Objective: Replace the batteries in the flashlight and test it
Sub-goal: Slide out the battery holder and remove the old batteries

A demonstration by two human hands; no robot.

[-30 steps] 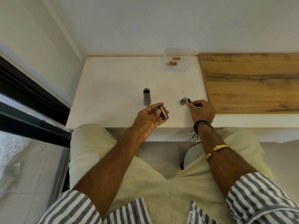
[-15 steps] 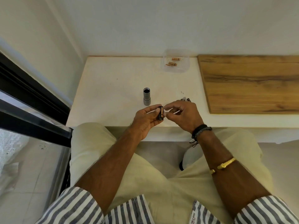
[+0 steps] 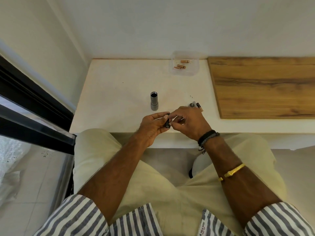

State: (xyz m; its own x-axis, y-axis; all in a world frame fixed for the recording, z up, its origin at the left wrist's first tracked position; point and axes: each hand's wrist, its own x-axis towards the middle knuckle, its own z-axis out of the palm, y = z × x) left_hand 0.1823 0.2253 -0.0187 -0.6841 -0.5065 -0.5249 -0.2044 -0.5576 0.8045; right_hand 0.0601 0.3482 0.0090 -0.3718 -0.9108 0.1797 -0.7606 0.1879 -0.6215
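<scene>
- Flashlight body [image 3: 154,101]: grey tube standing upright on the white worktop [image 3: 119,92], centre of frame, long axis vertical, open dark mouth at the top.
- It stands just above and slightly left of the two hands in the frame, apart from both.
- Left hand [image 3: 151,127]: fingers curled around a small black battery holder [image 3: 167,123], gripped between thumb and fingertips at the worktop's near edge. Its long axis looks roughly up-down in the frame; mostly hidden by fingers.
- Right hand [image 3: 189,124]: fingers pinched narrow, tips meeting the holder from the right. Whether anything sits between those fingertips, cannot tell.
- End cap [image 3: 192,105]: small round dark piece lying on the worktop just above the right hand.
- One battery [image 3: 199,106] lies touching or just beside the cap, to its right, axis tilted toward lower right.
- Clear plastic tub [image 3: 185,72], upper centre-right by the wall, with copper-coloured batteries [image 3: 181,66] lying flat inside.
- Wooden board [image 3: 264,86] fills the right of the worktop.
</scene>
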